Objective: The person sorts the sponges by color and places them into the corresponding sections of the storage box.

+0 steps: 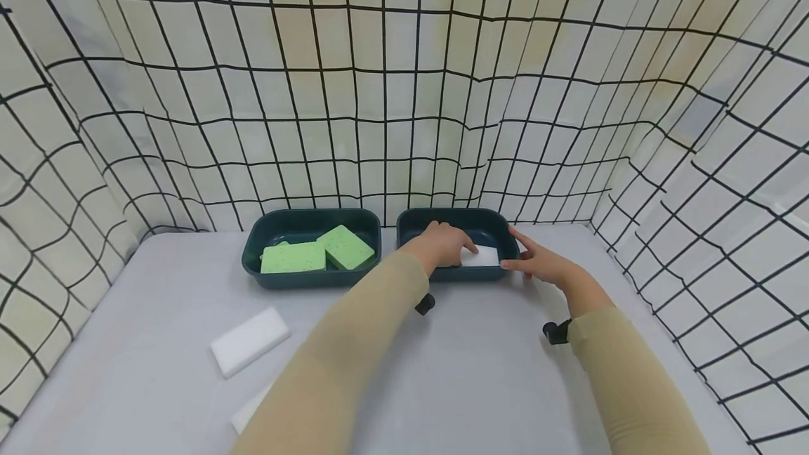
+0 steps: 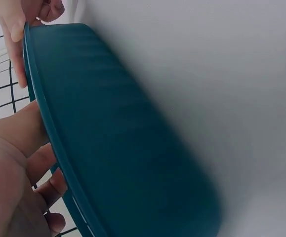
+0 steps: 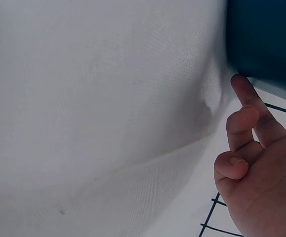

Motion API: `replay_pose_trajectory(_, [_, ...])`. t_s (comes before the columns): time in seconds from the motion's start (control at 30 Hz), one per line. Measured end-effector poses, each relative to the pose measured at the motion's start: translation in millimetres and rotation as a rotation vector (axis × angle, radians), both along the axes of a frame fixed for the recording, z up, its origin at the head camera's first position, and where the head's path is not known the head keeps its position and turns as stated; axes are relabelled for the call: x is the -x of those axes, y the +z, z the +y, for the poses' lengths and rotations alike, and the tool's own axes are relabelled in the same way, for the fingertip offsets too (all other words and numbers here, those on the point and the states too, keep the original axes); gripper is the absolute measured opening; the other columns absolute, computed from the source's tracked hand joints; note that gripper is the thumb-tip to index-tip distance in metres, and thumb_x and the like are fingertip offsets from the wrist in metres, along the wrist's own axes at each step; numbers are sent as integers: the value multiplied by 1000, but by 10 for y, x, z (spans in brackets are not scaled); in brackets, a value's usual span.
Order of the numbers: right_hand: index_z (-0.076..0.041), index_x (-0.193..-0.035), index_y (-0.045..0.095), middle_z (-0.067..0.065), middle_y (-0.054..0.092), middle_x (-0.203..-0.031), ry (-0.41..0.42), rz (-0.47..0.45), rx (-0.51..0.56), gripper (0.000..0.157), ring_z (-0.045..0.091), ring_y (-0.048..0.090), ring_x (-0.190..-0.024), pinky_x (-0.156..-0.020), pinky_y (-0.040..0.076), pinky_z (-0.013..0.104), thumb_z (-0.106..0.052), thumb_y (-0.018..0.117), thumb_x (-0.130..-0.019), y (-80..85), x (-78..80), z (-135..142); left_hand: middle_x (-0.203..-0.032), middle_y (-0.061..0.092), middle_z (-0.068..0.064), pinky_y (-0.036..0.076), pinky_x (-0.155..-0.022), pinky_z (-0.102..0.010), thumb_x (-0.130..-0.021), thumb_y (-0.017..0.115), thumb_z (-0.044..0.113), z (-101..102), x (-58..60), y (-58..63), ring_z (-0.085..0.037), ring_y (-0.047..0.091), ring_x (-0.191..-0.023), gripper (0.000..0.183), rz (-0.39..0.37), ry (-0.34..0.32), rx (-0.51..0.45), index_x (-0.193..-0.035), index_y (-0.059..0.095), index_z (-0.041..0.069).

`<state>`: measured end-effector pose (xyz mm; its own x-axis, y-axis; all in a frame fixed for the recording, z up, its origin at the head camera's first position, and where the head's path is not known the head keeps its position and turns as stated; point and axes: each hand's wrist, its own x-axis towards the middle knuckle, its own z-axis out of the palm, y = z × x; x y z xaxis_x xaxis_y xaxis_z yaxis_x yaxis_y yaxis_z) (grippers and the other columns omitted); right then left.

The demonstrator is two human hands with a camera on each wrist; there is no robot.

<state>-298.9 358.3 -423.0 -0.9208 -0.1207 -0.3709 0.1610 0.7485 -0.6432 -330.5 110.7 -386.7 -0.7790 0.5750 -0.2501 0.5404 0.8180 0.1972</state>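
My left hand (image 1: 444, 244) reaches over the front rim of the right green bin (image 1: 451, 274), its fingertips touching a white sponge block (image 1: 485, 256) that lies inside. In the left wrist view, the fingers of the left hand (image 2: 21, 163) bend loosely past the rim, and the block is hidden. At the bin's right end, my right hand (image 1: 546, 263) rests its thumb by the front corner and a finger along the side. The right wrist view has one finger of the right hand (image 3: 266, 158) extended against the outer wall, others curled free.
A second green bin (image 1: 310, 279) to the left holds light green sponges (image 1: 293, 258). On the white tabletop (image 1: 480, 371) lies a white block (image 1: 249, 340), with another white block (image 1: 249, 406) partly hidden by the left sleeve. Black wire mesh (image 1: 383, 118) encloses the back and sides.
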Motion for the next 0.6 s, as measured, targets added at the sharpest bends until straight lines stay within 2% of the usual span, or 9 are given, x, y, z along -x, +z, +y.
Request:
replay_pose_trajectory(0.23, [-38,-159,-1,16,55,-114,10,-3,0,99,28,53,-99,-101,30,64,-57,66,-89,-10,5,-18,-148,50,5,30,-113,-46,-94,70,29,-14,-7,22,-27,38,-135,46,24,7,-22,-137,58,44])
replay_pose_trajectory(0.6, [-38,-159,-3,18,54,-118,6,-7,-16,98,30,52,-101,-100,31,63,-56,65,-91,-6,-1,-4,-146,51,8,27,-113,-46,-92,72,34,-36,5,97,-25,42,-133,51,57,-45,-79,-139,57,42])
